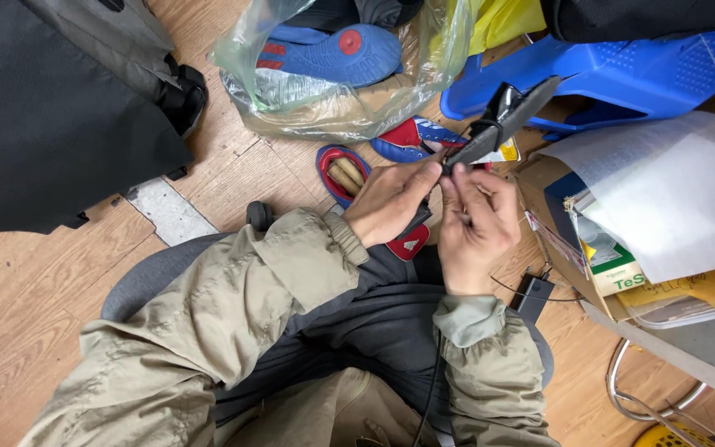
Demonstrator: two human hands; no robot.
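My left hand [391, 201] and my right hand [477, 223] meet at the lower end of a black elongated device [500, 120] with a strap, held up in front of me. Both hands pinch it with their fingertips. Its upper end points toward a blue plastic stool [622, 70]. A thin black cable [430, 389] runs down over my lap. Under my hands lies a red and blue shoe [411, 240], partly hidden.
A clear plastic bag [333, 91] holds a blue shoe [341, 54]. Another red and blue shoe [343, 170] lies on the wooden floor. A cardboard box [573, 240] with white paper [664, 190] stands right. A black adapter [533, 296] sits nearby. Dark fabric [51, 116] fills the upper left.
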